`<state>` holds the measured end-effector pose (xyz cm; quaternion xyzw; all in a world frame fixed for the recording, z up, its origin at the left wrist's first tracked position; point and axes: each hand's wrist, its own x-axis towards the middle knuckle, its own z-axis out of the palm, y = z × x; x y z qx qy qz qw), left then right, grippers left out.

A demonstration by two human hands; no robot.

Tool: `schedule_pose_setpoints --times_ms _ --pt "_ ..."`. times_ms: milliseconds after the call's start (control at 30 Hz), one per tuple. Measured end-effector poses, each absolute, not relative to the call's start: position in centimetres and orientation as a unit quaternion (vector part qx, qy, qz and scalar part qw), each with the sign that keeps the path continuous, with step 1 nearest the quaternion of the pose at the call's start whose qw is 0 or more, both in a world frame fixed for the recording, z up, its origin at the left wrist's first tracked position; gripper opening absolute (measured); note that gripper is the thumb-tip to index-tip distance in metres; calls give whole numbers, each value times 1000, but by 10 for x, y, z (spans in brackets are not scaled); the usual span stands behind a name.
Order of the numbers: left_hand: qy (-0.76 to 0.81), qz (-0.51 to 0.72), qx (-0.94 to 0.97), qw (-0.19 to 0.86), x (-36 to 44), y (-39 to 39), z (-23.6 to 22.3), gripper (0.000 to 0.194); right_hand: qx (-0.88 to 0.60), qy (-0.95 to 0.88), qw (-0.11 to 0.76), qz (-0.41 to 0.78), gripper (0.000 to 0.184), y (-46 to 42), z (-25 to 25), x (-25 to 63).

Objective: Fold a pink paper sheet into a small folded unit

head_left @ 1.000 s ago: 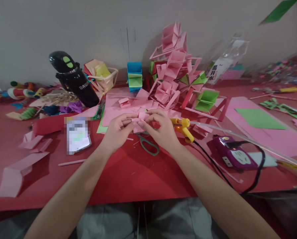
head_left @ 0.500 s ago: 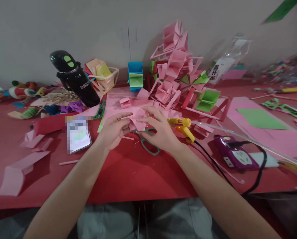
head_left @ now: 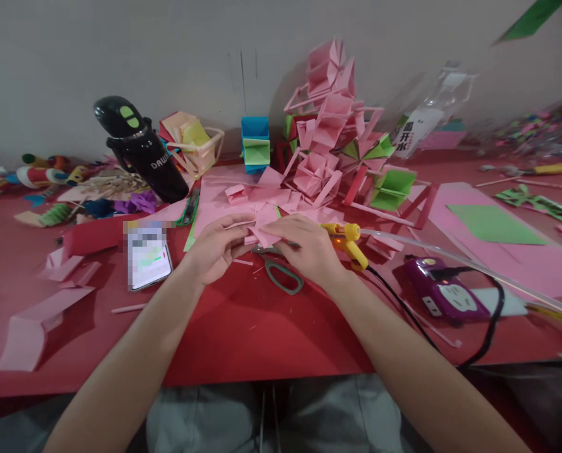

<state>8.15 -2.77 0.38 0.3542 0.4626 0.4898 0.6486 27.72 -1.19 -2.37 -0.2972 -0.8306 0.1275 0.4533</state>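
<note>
Between my two hands is a folded piece of pink paper point(head_left: 266, 235), held just above the red table. My left hand point(head_left: 219, 246) grips its left side, thumb and fingers closed on it. From the right, my right hand point(head_left: 308, 246) pinches the paper's other edge, its fingers bent and partly hiding it. Under my right hand lie scissors with grey-green handles point(head_left: 285, 278), their blades mostly covered. A yellow glue gun point(head_left: 349, 242) with a clear glue stick in it rests just right of that hand, its small orange light lit.
Folded pink paper boxes point(head_left: 325, 138) are piled against the wall. A black bottle point(head_left: 144, 154), a phone point(head_left: 149, 258) and a green cutter point(head_left: 189, 207) are on the left. At right are a purple power adapter point(head_left: 446, 292) with a black cord and a clear plastic bottle point(head_left: 432, 113).
My right hand has turned over the paper, its fingers drawing together from a more spread pose to a pinch. The left hand has hardly moved.
</note>
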Motion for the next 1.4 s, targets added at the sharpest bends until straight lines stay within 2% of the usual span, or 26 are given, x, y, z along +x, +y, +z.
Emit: schedule_pose_setpoints --times_ms 133,200,267,400,500,733,1133,1400 --pt "447 482 377 653 81 -28 3 12 -366 -771 475 212 29 -17 -19 278" --pt "454 479 397 637 80 -28 3 16 -397 -728 496 258 21 -18 -17 277" --pt "471 493 456 572 77 -29 3 19 -416 -697 503 297 14 -17 -14 277" --pt "486 496 606 387 73 -31 5 17 -415 -678 489 359 16 -15 -9 277" --pt "485 478 647 342 73 -33 9 13 -418 -656 489 396 19 -13 -9 277" --pt "484 462 666 330 71 -33 9 8 -414 -641 499 411 20 -12 -13 276" --pt "482 419 661 393 68 -32 8 10 -374 -659 497 423 17 -16 -10 274" --pt "479 386 656 438 68 -32 8 12 -389 -662 529 363 32 -19 -9 271"
